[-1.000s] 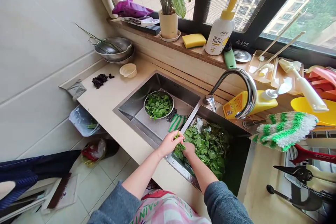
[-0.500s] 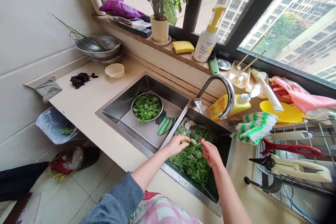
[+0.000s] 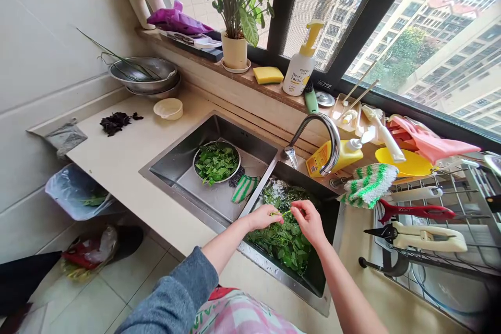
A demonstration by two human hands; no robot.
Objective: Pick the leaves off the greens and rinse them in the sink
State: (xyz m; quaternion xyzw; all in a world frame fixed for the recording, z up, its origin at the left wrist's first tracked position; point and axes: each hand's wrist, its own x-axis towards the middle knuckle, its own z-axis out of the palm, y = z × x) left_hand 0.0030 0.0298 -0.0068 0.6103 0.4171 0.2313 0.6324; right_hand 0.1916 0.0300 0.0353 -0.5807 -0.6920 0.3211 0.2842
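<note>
My left hand [image 3: 263, 217] and my right hand [image 3: 310, 220] hover over the right sink basin [image 3: 327, 250], which is full of leafy greens [image 3: 285, 240] in water. Both hands pinch the ends of one thin green stem [image 3: 286, 212] stretched between them. In the left basin [image 3: 183, 159] stands a round metal bowl [image 3: 216, 162] holding picked green leaves. A green-and-white striped cloth [image 3: 243, 188] lies beside that bowl.
A curved tap [image 3: 326, 133] arches over the divider. A yellow bottle [image 3: 332, 156] and a striped mop-like cloth [image 3: 368, 183] lie behind. At right a dish rack [image 3: 438, 229] holds scissors. Dark leaves [image 3: 115, 121], a small dish [image 3: 168, 108] and steel bowls [image 3: 144, 74] sit on the left counter.
My hands have risen out of the greens and drawn apart, with a stem now pulled between them. The view has swung to the right.
</note>
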